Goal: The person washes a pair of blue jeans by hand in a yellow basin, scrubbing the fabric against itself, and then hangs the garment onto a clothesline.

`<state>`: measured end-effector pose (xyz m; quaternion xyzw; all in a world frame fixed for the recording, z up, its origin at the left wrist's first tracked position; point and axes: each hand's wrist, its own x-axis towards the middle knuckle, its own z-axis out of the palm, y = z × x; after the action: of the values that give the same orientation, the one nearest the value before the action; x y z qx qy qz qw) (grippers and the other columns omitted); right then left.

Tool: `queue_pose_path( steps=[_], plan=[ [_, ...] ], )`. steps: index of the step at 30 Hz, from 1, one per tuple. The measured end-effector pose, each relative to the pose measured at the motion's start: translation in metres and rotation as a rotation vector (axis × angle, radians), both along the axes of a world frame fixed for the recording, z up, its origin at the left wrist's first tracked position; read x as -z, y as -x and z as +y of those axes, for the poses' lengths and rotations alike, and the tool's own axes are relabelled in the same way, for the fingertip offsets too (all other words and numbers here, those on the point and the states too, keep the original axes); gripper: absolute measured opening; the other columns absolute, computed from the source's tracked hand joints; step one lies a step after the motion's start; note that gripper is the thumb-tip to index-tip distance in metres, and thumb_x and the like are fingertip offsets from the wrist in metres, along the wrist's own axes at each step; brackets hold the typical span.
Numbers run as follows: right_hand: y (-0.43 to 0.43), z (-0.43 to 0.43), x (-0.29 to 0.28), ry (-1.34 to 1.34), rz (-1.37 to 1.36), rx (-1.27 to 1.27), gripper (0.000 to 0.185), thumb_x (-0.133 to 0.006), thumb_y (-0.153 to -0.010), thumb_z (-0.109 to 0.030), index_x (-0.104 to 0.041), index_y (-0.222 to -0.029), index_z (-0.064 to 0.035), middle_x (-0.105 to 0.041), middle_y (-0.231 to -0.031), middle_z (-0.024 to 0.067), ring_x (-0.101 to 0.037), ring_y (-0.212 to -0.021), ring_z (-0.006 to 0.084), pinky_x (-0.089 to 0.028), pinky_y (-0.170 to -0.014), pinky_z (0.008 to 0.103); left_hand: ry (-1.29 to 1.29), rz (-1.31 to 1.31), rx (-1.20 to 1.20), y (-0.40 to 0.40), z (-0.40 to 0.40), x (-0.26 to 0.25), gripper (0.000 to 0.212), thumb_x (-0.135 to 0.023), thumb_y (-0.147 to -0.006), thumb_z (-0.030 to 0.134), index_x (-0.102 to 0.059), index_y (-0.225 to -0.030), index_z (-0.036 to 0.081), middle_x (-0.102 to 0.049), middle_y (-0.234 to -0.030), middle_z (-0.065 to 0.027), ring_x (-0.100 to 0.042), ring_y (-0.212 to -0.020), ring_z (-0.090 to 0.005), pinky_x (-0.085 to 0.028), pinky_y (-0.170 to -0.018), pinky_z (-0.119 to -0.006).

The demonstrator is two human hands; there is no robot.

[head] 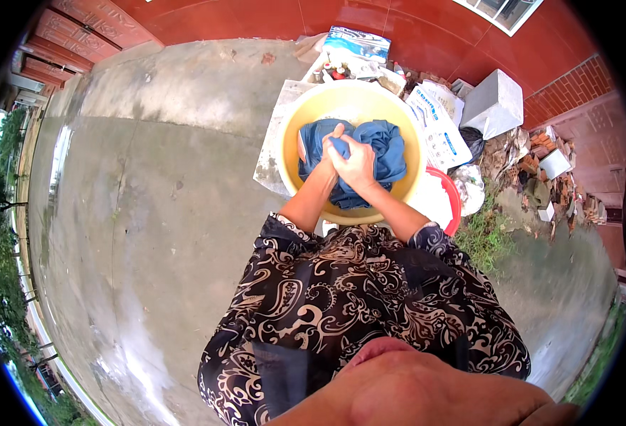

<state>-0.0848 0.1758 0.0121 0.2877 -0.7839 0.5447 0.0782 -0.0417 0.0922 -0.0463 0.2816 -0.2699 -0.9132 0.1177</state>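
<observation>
A blue garment [387, 146], bunched and wet-looking, lies in a large yellow plastic basin [369, 98] in front of me. Both my hands are over the middle of the basin, close together. My left hand [332, 150] grips a fold of the cloth, its thumb pointing up. Pressed against it, my right hand [359, 161] is closed around the same bunch, and a bit of blue fabric shows between the two. Darker blue cloth [347, 197] sits below my wrists near the basin's near side. My hands hide part of the garment.
The basin rests on a pale slab [274, 154]. Bottles [338, 73] and a blue-white box [356, 43] stand behind it. Right are a red-rimmed basin [453, 199], a printed white sack [441, 128], a foam box [493, 104] and brick rubble [550, 175]. Wet concrete [174, 186] extends left.
</observation>
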Motion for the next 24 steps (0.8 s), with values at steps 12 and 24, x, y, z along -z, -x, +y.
queue_pose_path(
  steps=[12,24],
  plan=[
    [0.036,0.024,0.009,-0.213,-0.130,0.135,0.038,-0.070,-0.083,-0.044,-0.076,-0.096,-0.0084,-0.068,-0.077,0.0244,-0.070,-0.081,0.0409,-0.056,-0.074,0.0478,0.135,-0.280,-0.029,0.013,0.042,-0.030,0.039,-0.055,-0.100,0.031,-0.065,-0.115,-0.003,-0.069,-0.106,-0.0169,-0.067,-0.089,-0.0238,-0.055,-0.079,-0.041],
    [0.044,0.036,-0.002,-0.254,-0.109,0.079,0.035,-0.072,-0.083,-0.042,-0.076,-0.099,-0.0106,-0.067,-0.073,0.0221,-0.070,-0.072,0.0383,-0.054,-0.065,0.0434,0.172,-0.223,-0.097,0.006,0.057,-0.060,0.033,-0.052,-0.102,0.029,-0.067,-0.100,-0.001,-0.068,-0.092,-0.0104,-0.063,-0.080,-0.0187,-0.053,-0.071,-0.040]
  ],
)
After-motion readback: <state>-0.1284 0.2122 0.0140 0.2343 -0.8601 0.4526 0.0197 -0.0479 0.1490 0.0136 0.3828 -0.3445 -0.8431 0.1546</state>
